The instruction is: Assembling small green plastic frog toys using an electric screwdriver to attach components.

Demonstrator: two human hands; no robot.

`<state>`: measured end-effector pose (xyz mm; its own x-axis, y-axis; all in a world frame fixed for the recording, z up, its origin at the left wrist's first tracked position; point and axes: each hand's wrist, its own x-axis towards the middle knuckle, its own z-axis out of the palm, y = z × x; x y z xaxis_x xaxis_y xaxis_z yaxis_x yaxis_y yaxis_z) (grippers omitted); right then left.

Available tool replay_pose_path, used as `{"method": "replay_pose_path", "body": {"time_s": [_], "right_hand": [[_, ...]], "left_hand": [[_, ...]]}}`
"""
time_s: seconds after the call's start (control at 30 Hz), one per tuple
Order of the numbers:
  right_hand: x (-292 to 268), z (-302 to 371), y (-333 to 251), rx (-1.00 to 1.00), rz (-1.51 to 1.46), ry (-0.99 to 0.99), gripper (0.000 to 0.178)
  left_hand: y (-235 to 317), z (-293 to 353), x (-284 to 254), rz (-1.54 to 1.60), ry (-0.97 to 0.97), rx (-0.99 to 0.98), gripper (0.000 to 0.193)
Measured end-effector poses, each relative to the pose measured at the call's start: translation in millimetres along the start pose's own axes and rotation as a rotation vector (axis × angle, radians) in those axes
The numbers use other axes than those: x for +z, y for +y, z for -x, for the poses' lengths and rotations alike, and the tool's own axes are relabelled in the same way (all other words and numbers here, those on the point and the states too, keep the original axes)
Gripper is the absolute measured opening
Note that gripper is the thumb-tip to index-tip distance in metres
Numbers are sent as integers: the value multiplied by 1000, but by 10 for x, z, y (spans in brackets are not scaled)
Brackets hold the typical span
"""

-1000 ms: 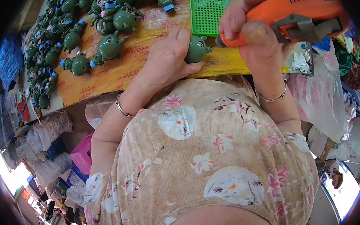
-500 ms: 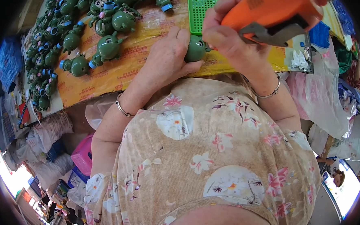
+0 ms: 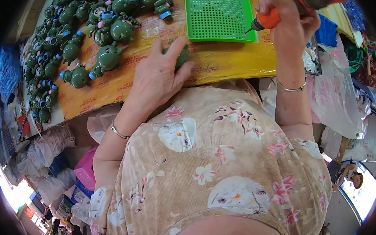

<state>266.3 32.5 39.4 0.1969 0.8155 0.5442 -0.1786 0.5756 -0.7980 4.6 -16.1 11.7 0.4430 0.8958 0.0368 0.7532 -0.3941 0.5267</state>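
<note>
**Green toy [image 3: 181, 58] under L hand [image 3: 160, 69], R hand [image 3: 288, 25] w/ orange driver [image 3: 269, 20] apart from it**

Step in hand, prob.: L hand is positioning the toy while the driver is held aside. Next move, I judge, calls for a firm L hold and, if the driver is used, a straight approach.

Largest is the worktable [image 3: 225, 62], covered w/ yellow-brown tape. On this tape are rows of red print, too small to read; brands I cannot read anywhere. At left lies a heap of green figures [image 3: 121, 30], many w/ blue rings. The perforated green tray [image 3: 214, 23] is beyond the toy. R hand is clamped on the driver. L thumb and index are spread around the toy, near the table's front edge; whether they press it, I cannot tell. Smallest, the thin bit [image 3: 248, 31] is by the tray's near right corner; contact unclear.
</note>
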Motion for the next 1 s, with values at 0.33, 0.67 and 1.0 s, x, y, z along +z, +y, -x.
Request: {"method": "replay_pose_path", "body": {"time_s": [0.33,0.67,1.0], "right_hand": [[-123,78,282,-108,-381,-13,26],[-132,121,174,45,84,61,27],[-153,76,491,-152,-564,-77,25]], "left_hand": [[-130,40,-405,-26,-50,-157,52],[-240,71,-254,-111,-77,108,69],[-170,-93,5,-39,33,175,58]]}}
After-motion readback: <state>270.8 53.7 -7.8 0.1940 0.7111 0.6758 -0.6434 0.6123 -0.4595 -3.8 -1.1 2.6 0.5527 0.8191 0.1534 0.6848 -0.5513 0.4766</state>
